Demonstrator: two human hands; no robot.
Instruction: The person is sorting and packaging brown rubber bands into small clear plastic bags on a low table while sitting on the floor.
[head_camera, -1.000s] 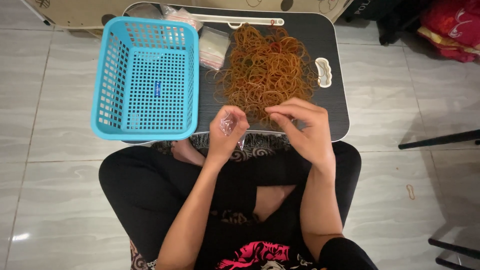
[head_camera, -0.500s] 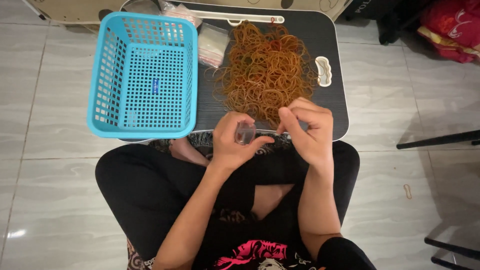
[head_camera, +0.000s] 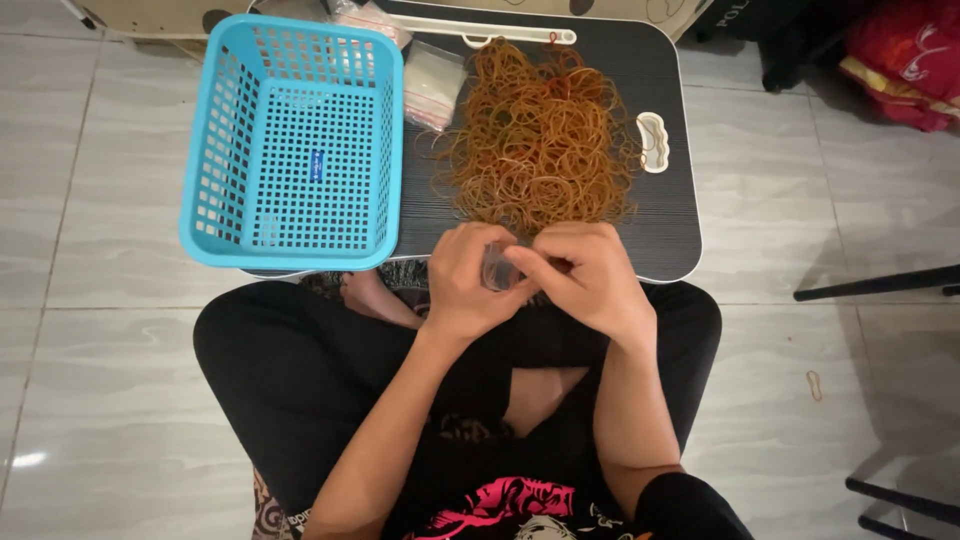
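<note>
At the near edge of the black lap table, the 2 hands have drawn together since the earlier frame and now touch. Between them sits a small clear packet, its long axis roughly upright. The left hand curls its fingers around it; the right hand pinches at its top. Just beyond lie the rubber bands; the blue basket stands left.
</note>
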